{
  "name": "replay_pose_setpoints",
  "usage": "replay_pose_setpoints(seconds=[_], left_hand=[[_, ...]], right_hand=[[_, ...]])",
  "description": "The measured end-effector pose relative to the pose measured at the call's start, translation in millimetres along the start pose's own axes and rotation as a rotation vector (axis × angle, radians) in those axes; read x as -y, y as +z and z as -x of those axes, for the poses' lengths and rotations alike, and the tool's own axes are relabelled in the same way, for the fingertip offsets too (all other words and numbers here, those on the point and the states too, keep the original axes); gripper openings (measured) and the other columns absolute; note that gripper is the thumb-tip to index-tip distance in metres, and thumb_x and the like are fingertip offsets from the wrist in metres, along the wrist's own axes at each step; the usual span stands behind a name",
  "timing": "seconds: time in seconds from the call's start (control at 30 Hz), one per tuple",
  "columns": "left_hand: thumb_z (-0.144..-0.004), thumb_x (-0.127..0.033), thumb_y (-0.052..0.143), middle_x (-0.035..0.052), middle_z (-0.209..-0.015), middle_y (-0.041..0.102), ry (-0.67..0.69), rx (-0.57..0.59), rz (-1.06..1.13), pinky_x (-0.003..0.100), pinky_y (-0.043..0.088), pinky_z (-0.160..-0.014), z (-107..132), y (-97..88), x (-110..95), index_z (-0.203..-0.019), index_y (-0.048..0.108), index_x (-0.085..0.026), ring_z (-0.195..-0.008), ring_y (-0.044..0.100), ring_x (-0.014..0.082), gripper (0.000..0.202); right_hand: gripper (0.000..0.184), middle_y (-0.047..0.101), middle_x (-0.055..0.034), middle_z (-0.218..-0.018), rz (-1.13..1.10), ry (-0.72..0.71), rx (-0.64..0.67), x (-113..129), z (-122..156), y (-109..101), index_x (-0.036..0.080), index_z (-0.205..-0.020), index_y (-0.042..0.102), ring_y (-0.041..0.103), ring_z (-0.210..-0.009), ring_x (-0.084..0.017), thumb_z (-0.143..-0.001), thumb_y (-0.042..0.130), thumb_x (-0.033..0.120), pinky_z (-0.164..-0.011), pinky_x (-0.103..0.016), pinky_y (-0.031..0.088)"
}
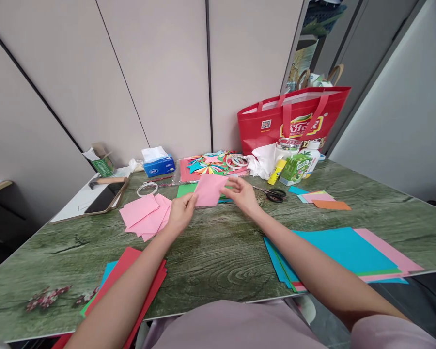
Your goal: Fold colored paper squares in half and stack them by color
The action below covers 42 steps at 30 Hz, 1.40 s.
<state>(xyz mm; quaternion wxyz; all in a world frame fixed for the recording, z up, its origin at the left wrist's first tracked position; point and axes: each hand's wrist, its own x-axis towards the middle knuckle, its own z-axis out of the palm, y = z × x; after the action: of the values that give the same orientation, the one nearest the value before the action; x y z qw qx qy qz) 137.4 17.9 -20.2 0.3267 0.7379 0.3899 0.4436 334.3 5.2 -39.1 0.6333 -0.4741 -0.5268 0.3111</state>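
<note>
Both hands hold up one pink paper square (209, 190) above the green wood-grain table (210, 257). My left hand (180, 213) pinches its lower left corner, and my right hand (242, 194) pinches its right edge. Just left of my left hand lies a loose pile of pink paper squares (145, 215). A green sheet (186, 190) lies flat behind the held square.
Red sheets (129, 271) lie near the front left edge, and a stack of blue, pink and green sheets (345, 252) at the front right. Scissors (274, 195), a tape roll (147, 188), a phone (103, 198), a tissue box (159, 165), folded paper stars (210, 165), a glue stick (276, 171) and a red bag (294, 121) are farther back.
</note>
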Motion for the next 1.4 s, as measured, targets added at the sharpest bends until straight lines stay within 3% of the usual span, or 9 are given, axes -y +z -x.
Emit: replay_pose_setpoints(seconds=[0.07, 0.13, 0.3, 0.6, 0.8, 0.97, 1.2, 1.3, 1.4], left_hand=[[-0.078, -0.032, 0.051, 0.0026, -0.074, 0.064, 0.123, -0.009, -0.182, 0.028, 0.042, -0.071, 3, -0.3, 1, -0.079, 0.066, -0.019, -0.067, 0.057, 0.0167, 0.02], [-0.078, -0.027, 0.051, 0.0055, -0.089, 0.066, 0.176, 0.014, -0.25, 0.028, 0.041, -0.075, 6, -0.1, 1, -0.092, 0.065, -0.022, -0.076, 0.059, 0.019, 0.02], [-0.082, -0.021, 0.043, 0.0103, -0.106, 0.062, 0.263, 0.186, -0.437, 0.035, 0.04, -0.084, 8, 0.3, -5, -0.098, 0.061, -0.021, -0.095, 0.057, 0.0224, 0.024], [-0.082, -0.019, 0.042, 0.0123, -0.108, 0.061, 0.36, 0.318, -0.527, 0.037, 0.039, -0.089, 8, 1.1, -4, -0.099, 0.06, -0.02, -0.102, 0.055, 0.0226, 0.025], [-0.084, -0.019, 0.038, 0.0075, -0.098, 0.066, 0.327, 0.273, -0.734, 0.027, 0.044, -0.073, 8, 1.8, -4, -0.101, 0.06, -0.022, -0.085, 0.062, 0.018, 0.028], [-0.082, -0.019, 0.041, 0.0074, -0.093, 0.068, 0.251, 0.139, -0.647, 0.029, 0.044, -0.072, 4, -0.7, 5, -0.096, 0.063, -0.021, -0.081, 0.063, 0.0203, 0.026], [-0.072, -0.017, 0.054, 0.0031, -0.081, 0.066, 0.011, -0.269, 0.039, 0.031, 0.045, -0.08, -7, -9.9, 15, -0.085, 0.064, -0.02, -0.078, 0.061, 0.0192, 0.017], [-0.075, -0.014, 0.048, 0.0025, -0.095, 0.06, 0.007, -0.509, 0.26, 0.029, 0.047, -0.08, -14, -13.2, 15, -0.094, 0.056, -0.019, -0.087, 0.059, 0.0151, 0.022], [-0.076, -0.008, 0.042, 0.0026, -0.092, 0.056, -0.059, -0.743, 0.475, 0.032, 0.051, -0.077, -20, -18.2, 15, -0.092, 0.047, -0.017, -0.084, 0.059, 0.0122, 0.019]], right_hand=[[0.061, 0.052, -0.013, -0.117, 0.245, -0.271, -0.102, 7, 4, 0, 0.019, -0.12, 0.042, 0.055, -0.097, -0.023, -0.066, 0.064, 0.036, -0.075, -0.039, 0.049], [0.055, 0.042, -0.0143, -0.126, 0.51, -0.538, -0.135, 16, 10, 1, 0.02, -0.122, 0.041, 0.042, -0.115, -0.027, -0.072, 0.059, 0.032, -0.088, -0.046, 0.041], [0.024, 0.057, -0.0032, -0.11, 0.786, -0.957, 0.103, 24, 22, 8, 0.026, -0.1, 0.057, 0.04, -0.116, -0.023, -0.077, 0.053, 0.021, -0.1, -0.051, 0.024], [0.015, 0.065, -0.0017, -0.081, 0.841, -0.999, 0.242, 13, 23, 12, 0.022, -0.087, 0.06, 0.052, -0.098, -0.018, -0.081, 0.047, 0.018, -0.099, -0.049, 0.024], [0.015, 0.065, 0.0, -0.078, 0.829, -0.965, 0.214, 13, 19, 13, 0.023, -0.084, 0.061, 0.051, -0.097, -0.017, -0.079, 0.048, 0.017, -0.099, -0.046, 0.023], [0.014, 0.066, 0.0011, -0.076, 0.821, -0.933, 0.126, 14, 9, 2, 0.023, -0.079, 0.061, 0.053, -0.095, -0.017, -0.078, 0.049, 0.016, -0.097, -0.043, 0.023], [0.013, 0.066, -0.0037, -0.079, 0.824, -0.714, -0.122, 3, -8, -21, 0.02, -0.08, 0.063, 0.054, -0.09, -0.02, -0.078, 0.049, 0.02, -0.089, -0.04, 0.031], [0.017, 0.066, -0.0063, -0.088, 0.877, -0.642, -0.032, -7, -11, -22, 0.019, -0.09, 0.062, 0.053, -0.093, -0.022, -0.079, 0.049, 0.021, -0.086, -0.04, 0.034], [0.028, 0.06, -0.0097, -0.107, 0.942, -0.601, 0.146, -19, -11, -19, 0.018, -0.105, 0.057, 0.05, -0.104, -0.024, -0.078, 0.051, 0.023, -0.086, -0.041, 0.036]])
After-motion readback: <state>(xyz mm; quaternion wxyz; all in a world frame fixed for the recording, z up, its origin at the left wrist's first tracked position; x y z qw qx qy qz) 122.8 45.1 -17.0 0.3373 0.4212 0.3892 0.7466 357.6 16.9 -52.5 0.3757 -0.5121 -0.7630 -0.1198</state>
